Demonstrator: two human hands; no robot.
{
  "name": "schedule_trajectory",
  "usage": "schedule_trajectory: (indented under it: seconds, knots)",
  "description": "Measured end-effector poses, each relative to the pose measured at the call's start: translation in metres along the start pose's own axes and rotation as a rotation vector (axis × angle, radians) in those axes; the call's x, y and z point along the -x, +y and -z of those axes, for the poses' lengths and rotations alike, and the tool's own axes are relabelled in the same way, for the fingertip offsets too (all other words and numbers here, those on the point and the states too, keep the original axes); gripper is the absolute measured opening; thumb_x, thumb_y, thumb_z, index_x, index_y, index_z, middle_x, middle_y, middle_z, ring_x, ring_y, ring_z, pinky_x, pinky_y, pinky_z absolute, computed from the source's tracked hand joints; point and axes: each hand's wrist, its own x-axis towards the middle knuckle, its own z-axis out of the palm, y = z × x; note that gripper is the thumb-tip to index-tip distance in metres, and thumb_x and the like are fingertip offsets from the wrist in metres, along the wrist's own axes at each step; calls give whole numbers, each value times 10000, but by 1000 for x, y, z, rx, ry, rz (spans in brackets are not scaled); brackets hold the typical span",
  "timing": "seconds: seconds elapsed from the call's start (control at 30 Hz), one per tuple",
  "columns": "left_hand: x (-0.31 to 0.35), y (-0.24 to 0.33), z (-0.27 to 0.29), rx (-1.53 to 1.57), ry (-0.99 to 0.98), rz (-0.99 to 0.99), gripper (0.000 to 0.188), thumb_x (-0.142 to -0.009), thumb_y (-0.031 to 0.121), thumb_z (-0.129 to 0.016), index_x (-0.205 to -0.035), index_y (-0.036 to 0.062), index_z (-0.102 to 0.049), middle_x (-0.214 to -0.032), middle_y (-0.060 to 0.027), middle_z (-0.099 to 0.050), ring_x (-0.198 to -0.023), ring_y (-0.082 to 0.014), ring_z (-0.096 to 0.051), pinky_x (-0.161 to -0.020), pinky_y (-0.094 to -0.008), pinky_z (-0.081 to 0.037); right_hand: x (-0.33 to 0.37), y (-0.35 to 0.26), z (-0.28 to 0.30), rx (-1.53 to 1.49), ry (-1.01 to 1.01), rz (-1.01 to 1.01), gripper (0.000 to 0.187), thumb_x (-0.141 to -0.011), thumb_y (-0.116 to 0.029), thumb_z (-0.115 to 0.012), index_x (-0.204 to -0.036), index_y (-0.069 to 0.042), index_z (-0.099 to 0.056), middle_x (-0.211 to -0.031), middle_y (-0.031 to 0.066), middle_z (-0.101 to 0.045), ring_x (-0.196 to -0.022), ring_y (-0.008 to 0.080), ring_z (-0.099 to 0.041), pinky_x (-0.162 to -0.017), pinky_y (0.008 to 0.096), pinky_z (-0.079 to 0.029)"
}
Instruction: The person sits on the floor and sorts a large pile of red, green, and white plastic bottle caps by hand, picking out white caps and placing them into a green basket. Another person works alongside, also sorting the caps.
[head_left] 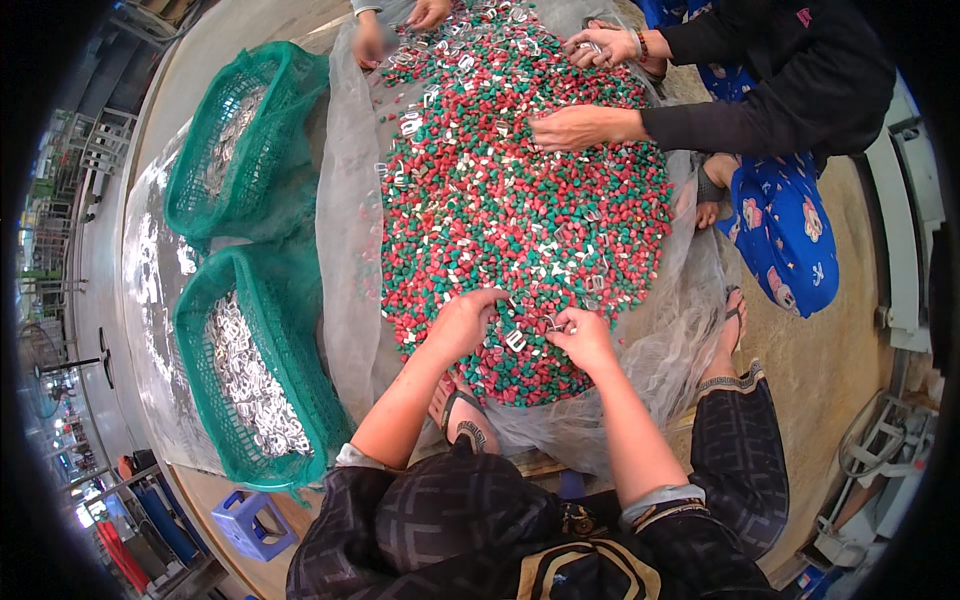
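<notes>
My left hand (467,322) is over the near part of a wide heap of small red, green and white pebble-like pieces (540,220). Its fingers are curled in at the heap's surface, and whatever they hold is hidden. Just across from it, my right hand (585,338) pinches a small silver metal buckle between thumb and fingertips. Between the two hands a loose pale buckle (515,340) lies on the pieces. More such buckles are scattered through the heap, singly and in small clusters.
A translucent mesh sheet (350,230) lies under the heap. To the left stand two green net-lined baskets, the near one (190,350) and far one (180,190), holding silver pieces. A co-worker's hands (575,128) work at right; another person's hands (375,42) are at the far end. A blue stool (245,525) stands lower left.
</notes>
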Motion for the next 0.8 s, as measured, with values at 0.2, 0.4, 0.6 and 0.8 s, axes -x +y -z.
schedule_trajectory:
  seconds: [0.2,0.4,0.6,0.8]
  knots:
    - [-15,9,-10,-404,-33,-136,251,-734,133,-667,-984,118,-668,-884,-96,-600,-790,-291,-633,-703,-395,-526,-6,8,13,-643,-217,-168,145,-831,-161,-664,-892,-31,-638,-699,19,-637,-472,46,-473,-393,212,-360]
    - [-17,0,-10,-112,134,-124,152,-749,187,-698,-822,55,-678,-786,-105,-614,-692,-271,-620,-632,-371,-497,0,1,18,-931,-270,-286,201,-836,-231,-674,-888,-40,-638,-669,-1,-600,-497,45,-490,-428,202,-389]
    - [-11,16,-6,397,-43,75,262,-789,246,-710,-888,9,-662,-698,-35,-603,-620,-120,-544,-578,-280,-448,-1,-2,15,-984,-309,-270,210,-829,-239,-683,-888,-46,-626,-686,-3,-585,-533,64,-502,-461,208,-401]
    - [-12,21,-5,890,-212,252,96,-851,96,-629,-901,16,-611,-716,-8,-583,-552,-49,-484,-483,-199,-372,6,-19,15,-1027,-433,-207,200,-827,-212,-685,-901,-38,-620,-687,-7,-560,-568,78,-502,-502,225,-405]
